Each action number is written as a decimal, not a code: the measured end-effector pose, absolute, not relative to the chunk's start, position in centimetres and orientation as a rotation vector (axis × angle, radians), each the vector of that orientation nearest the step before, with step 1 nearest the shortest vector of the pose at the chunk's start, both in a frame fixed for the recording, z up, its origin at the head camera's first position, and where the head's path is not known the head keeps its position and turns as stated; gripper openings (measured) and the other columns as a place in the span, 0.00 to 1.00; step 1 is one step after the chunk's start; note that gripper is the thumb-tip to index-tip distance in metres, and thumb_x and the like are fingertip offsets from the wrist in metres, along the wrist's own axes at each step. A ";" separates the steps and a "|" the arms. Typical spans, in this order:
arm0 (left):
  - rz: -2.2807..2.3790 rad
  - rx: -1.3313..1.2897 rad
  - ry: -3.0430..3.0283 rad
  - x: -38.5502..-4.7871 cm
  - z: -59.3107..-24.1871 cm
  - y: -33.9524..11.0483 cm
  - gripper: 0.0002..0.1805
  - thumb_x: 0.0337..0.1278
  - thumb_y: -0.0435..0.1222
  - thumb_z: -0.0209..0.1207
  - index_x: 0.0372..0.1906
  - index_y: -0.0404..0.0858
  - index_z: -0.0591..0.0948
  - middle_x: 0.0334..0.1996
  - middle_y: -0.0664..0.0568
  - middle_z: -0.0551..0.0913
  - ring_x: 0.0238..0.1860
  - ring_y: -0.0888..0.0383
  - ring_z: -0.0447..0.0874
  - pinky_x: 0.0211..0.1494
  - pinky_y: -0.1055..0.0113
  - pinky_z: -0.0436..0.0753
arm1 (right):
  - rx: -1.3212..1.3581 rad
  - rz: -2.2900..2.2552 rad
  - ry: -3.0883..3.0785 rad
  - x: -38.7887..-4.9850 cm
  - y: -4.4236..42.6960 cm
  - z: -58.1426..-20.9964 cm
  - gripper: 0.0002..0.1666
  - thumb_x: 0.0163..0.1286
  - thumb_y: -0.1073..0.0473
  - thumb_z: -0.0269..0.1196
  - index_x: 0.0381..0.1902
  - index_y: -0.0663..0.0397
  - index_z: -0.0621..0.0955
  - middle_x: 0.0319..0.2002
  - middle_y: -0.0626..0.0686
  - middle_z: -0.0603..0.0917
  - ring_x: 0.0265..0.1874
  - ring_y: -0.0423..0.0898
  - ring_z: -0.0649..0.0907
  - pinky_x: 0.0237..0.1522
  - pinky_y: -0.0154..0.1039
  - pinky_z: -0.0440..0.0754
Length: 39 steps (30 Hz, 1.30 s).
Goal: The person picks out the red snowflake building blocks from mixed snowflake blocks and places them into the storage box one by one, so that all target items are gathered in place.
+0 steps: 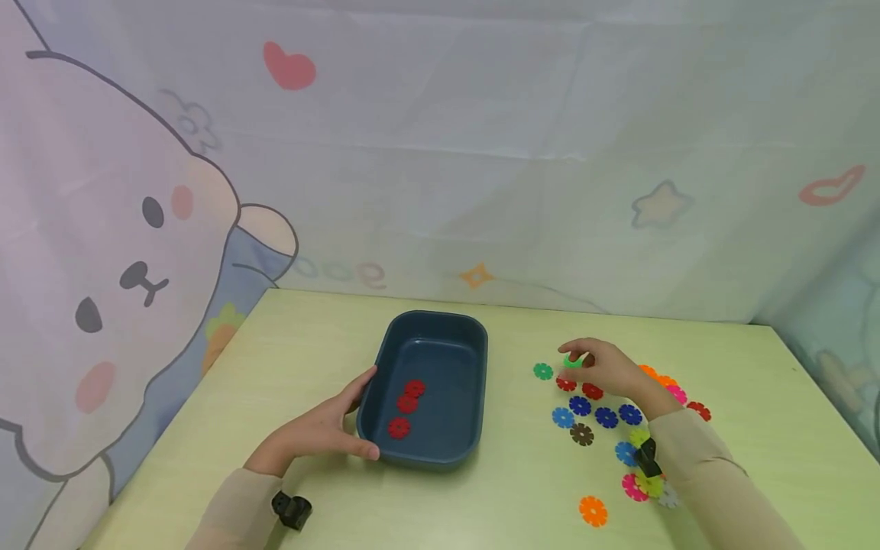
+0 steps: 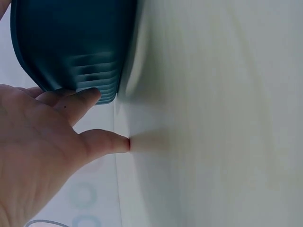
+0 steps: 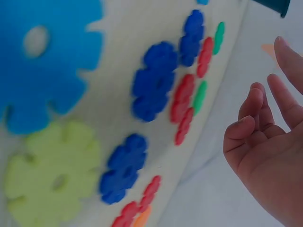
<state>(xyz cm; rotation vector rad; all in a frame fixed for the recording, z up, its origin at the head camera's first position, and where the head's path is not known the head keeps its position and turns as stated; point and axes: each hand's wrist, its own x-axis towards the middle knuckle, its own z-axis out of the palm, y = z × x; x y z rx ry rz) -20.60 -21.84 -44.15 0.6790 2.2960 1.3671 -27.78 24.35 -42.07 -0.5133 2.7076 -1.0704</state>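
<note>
A dark blue tray [image 1: 450, 405] stands mid-table with three red notched discs [image 1: 407, 403] inside. My left hand [image 1: 312, 437] touches the tray's outside at its near left corner, fingers along the left wall, thumb towards the near end. In the left wrist view, those fingers [image 2: 78, 104] lie fairly straight against the tray's wall [image 2: 71, 42]. My right hand [image 1: 608, 368] hovers over a bright green disc [image 1: 573, 361], its fingers loosely bent. The right wrist view shows nothing held in the hand [image 3: 265, 137], and two green discs [image 3: 200, 97] lie on the table.
Several notched plastic discs lie spread on the right of the table [image 1: 522, 473]: dark blue [image 1: 606, 418], brown [image 1: 581, 435], orange [image 1: 593, 511], pink [image 1: 634, 487] and others. Part of the spread is hidden under my right forearm. A printed curtain [image 1: 440, 153] hangs behind the table.
</note>
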 end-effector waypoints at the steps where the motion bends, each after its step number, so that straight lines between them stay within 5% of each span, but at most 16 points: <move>1: 1.368 0.679 2.296 -20.6 -44.1 -21.9 0.66 0.44 0.43 0.74 0.77 0.39 0.37 0.76 0.40 0.48 0.74 0.40 0.48 0.71 0.40 0.55 | -0.497 -1.071 2.704 -27.9 24.5 -42.3 0.30 0.65 0.55 0.66 0.60 0.67 0.74 0.46 0.63 0.77 0.35 0.49 0.75 0.34 0.39 0.79; 25: 1.375 0.672 2.296 -20.7 -44.3 -22.0 0.66 0.45 0.43 0.74 0.77 0.40 0.37 0.76 0.41 0.47 0.75 0.40 0.47 0.71 0.41 0.54 | -0.459 -0.869 2.728 -28.6 24.6 -44.6 0.28 0.61 0.54 0.70 0.56 0.63 0.79 0.45 0.57 0.80 0.42 0.51 0.75 0.49 0.48 0.78; 39: 1.367 0.644 2.288 -20.7 -44.2 -21.8 0.66 0.45 0.45 0.74 0.78 0.42 0.37 0.77 0.42 0.45 0.75 0.40 0.46 0.71 0.41 0.54 | -0.441 -0.791 2.766 -28.4 24.5 -44.6 0.25 0.61 0.56 0.70 0.53 0.65 0.81 0.39 0.55 0.77 0.37 0.50 0.73 0.44 0.46 0.78</move>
